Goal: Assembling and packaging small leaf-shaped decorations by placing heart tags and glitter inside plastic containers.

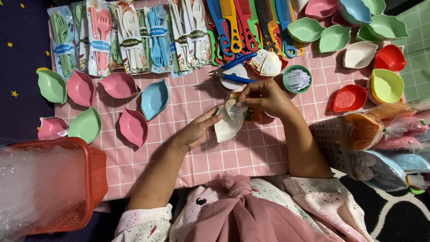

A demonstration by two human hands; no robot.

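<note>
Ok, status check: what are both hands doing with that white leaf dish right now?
Left hand holds white leaf dish. Right hand pinches small round label onto it. Blue-handled snips lie just beyond, not touching.

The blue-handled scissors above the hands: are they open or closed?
Closed, as far as visible. The scissors lie on the pink checked cloth, blades together pointing left, handles spread only slightly.

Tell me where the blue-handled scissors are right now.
In the head view, the blue-handled scissors lie on the pink checked cloth, just above the right hand, below the combs.

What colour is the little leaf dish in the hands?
White leaf dish, seen best in the head view.
</note>
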